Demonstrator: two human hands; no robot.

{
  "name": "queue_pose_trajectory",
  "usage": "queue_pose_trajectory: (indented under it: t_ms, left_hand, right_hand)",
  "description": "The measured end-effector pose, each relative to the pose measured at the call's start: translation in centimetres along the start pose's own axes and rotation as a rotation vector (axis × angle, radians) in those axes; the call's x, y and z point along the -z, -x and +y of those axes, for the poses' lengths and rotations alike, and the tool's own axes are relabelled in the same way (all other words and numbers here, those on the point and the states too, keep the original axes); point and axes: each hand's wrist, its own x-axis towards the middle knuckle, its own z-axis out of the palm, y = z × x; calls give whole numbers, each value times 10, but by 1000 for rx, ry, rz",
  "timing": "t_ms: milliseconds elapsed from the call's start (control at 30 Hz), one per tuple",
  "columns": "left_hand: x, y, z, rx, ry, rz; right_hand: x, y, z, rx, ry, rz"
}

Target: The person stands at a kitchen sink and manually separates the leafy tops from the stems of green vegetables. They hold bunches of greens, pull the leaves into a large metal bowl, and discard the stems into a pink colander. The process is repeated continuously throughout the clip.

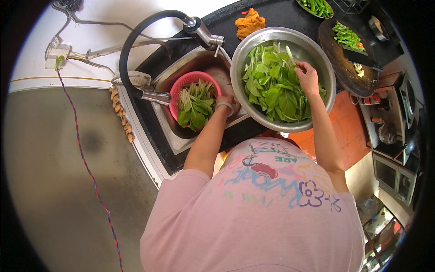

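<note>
My right hand (308, 79) reaches into a large stainless steel bowl (323, 51), its thumb and fingertips pinching a stalk among the loose leafy greens (275, 85). A pale stem (289, 53) sticks up just beyond those fingers. In the sink (217, 69) to the left stands a pink plastic colander (175, 89) holding more leafy greens (195, 105), their pale stalks toward the far side. My left hand (228, 102), with a pale bangle on the wrist, is low between the colander's right side and the bowl. Its fingers are mostly hidden, so its grip does not show.
A black-hosed faucet (163, 98) arches over the sink. Behind the bowl lies an orange cloth (250, 24). On the right, a round wooden chopping board (340, 68) bears a cleaver (362, 58) and chopped green vegetables (348, 35). A plate of green peppers (316, 7) stands farther back.
</note>
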Motion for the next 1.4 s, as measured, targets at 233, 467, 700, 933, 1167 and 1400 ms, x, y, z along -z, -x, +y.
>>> queue_pose_trajectory:
  t_ms: [233,467,700,933,1167,1400]
  left_hand:
    - [9,-51,-18,41,-193,-200]
    - [25,39,45,-828,-140,170]
    - [-23,131,125,-1528,-112,144]
    - [-80,113,128,-1212,-562,72]
    - [-96,96,127,-653,-397,-27]
    - [-88,102,124,-527,-51,-419]
  right_hand:
    - [-2,-2,1,45,31,11]
    - [9,3,-17,165,692,137]
    - [-18,47,-67,66,680,-451]
    - [20,21,-34,81,766,-517]
    - [15,37,-45,267,783,-180]
    - [-23,28,-15,-312,-405,-400]
